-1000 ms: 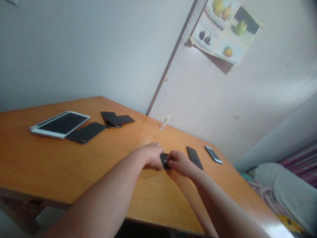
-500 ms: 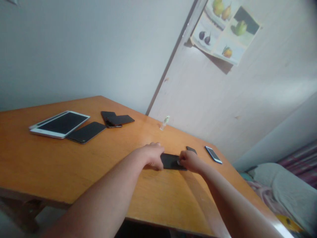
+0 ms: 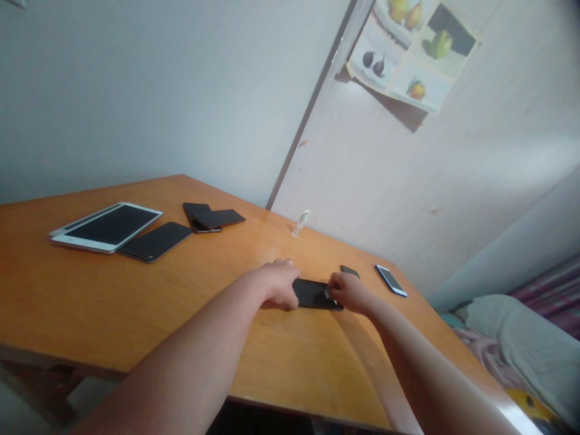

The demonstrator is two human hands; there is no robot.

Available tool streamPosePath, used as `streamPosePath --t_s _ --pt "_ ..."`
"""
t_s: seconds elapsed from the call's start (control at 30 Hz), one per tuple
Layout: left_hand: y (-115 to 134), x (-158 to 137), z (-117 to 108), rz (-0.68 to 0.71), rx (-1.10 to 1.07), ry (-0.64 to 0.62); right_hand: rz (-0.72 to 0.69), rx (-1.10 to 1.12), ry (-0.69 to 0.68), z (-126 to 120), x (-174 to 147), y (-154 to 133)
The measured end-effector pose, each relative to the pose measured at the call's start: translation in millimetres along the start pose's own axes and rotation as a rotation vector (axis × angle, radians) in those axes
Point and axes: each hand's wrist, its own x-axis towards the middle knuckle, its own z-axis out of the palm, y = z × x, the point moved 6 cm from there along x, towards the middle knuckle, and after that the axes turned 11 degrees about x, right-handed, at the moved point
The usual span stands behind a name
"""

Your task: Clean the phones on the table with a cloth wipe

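Observation:
A flat black phone (image 3: pixel 312 294) lies on the wooden table in front of me. My left hand (image 3: pixel 281 284) grips its left end, thumb along the near edge and fingers at the far edge. Over the phone's right end, my right hand (image 3: pixel 348 290) is closed, with a small whitish piece (image 3: pixel 328 294) showing at its fingertips against the dark surface. Whether that piece is cloth or paper I cannot tell. Just beyond the right hand lies a small dark object (image 3: pixel 350 271), partly hidden by it.
On the wooden table (image 3: pixel 190 314), a white tablet (image 3: pixel 113 226) overlaps another device beside a black tablet (image 3: pixel 156 241). Several dark phones (image 3: pixel 222 219) lie stacked behind. A small clear spray bottle (image 3: pixel 299 224) stands near the wall; a blue-edged phone (image 3: pixel 391 281) lies at right.
My right hand has shifted very slightly on the phone's right end, and the phone's surface shows a little differently. The left hand keeps its hold.

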Motion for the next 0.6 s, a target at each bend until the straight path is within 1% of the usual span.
streamPosePath --t_s 0.1,0.17,0.3,0.37,0.43,0.5,0.6 --pt "0.2 1.0 0.0 0.005 0.016 0.012 0.0 -0.012 0.082 2.8 3.5 -2.4" --pt "0.2 0.4 -0.7 0.003 0.01 0.013 -0.018 -0.008 0.073 4.6 0.7 -3.1" --pt "0.2 -2.4 -2.7 -0.011 -0.01 -0.002 -0.056 0.012 0.003 4.0 -9.2 0.2" --pt "0.9 -3.2 -3.9 -0.012 -0.007 0.001 -0.052 0.014 0.027 1.5 -9.8 2.3" --pt "1.8 -3.5 -4.4 -0.01 0.005 0.001 -0.036 0.015 0.087 0.6 -6.2 0.8" --pt "2.4 -3.6 -4.6 -0.009 0.017 0.004 -0.032 0.028 0.143 4.2 -0.4 -8.0" --pt "2.5 -4.0 -4.6 -0.012 0.012 0.007 -0.074 0.081 0.178 17.9 7.9 -35.4"
